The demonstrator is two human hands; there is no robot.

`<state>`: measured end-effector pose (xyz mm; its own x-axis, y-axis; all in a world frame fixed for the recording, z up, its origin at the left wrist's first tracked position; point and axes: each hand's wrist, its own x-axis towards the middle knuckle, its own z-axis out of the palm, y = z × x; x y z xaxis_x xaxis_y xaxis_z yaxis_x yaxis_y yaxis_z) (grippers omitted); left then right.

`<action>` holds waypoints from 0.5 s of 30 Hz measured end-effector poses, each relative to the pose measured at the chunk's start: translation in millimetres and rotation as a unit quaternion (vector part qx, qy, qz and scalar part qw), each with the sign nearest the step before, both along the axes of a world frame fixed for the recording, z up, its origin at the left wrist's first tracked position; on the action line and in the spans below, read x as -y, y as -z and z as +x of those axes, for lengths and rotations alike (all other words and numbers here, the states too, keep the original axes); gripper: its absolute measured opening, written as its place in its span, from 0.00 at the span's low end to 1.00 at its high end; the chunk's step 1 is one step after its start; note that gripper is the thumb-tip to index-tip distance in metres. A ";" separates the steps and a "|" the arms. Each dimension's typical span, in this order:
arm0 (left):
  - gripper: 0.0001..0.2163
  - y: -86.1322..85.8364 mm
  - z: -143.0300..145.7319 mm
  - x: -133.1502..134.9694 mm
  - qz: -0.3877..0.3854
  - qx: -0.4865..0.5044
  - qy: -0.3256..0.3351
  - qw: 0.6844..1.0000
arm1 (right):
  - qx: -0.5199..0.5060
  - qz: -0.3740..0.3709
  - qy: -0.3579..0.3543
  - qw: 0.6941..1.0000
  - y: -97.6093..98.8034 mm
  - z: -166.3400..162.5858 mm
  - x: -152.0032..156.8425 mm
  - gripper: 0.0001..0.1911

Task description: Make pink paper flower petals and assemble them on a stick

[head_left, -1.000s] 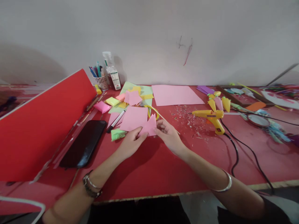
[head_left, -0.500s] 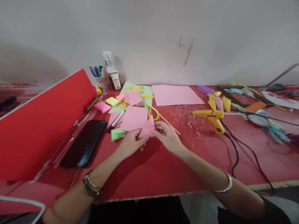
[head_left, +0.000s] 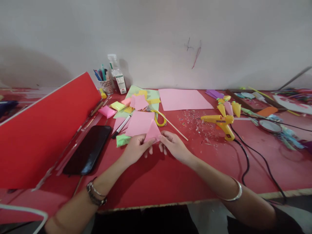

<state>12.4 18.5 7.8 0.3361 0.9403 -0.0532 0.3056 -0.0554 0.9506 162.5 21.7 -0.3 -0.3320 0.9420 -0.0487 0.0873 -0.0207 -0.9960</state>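
Note:
A small pink piece of paper (head_left: pixel 152 130), pointed at its top, is held between my two hands above the red table. My left hand (head_left: pixel 137 148) pinches its lower left side, thumb on top. At the lower right corner, my right hand (head_left: pixel 173 145) grips it between thumb and fingers. Just behind lies a larger pink paper square (head_left: pixel 140 123), partly covered by the held piece. Yellow-handled scissors (head_left: pixel 159 121) and a thin wooden stick (head_left: pixel 174 126) are beyond my right hand. A black-and-white marker (head_left: pixel 121 126) rests left of the square.
A yellow glue gun (head_left: pixel 219 122) with a black cable lies to the right, near yellow and pink paper cones (head_left: pixel 236 109). A phone (head_left: pixel 87 149) and a leaning red board (head_left: pixel 53 130) occupy the left. A large pink sheet (head_left: pixel 185 99) lies by the wall.
The held paper has turned, its tip shifting left. The fingers of my right hand have moved from behind the paper's right edge to below it.

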 end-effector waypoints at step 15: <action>0.05 0.5 1.9 0.7 -0.007 0.008 0.021 1.000 | -0.048 0.035 0.066 0.996 -4.6 3.5 -2.4 0.06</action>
<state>14.3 17.7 7.3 0.3765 0.9244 -0.0609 0.2872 -0.0539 0.9564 166.1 24.2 4.3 -0.2054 0.9776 0.0455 -0.0076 0.0449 -0.9990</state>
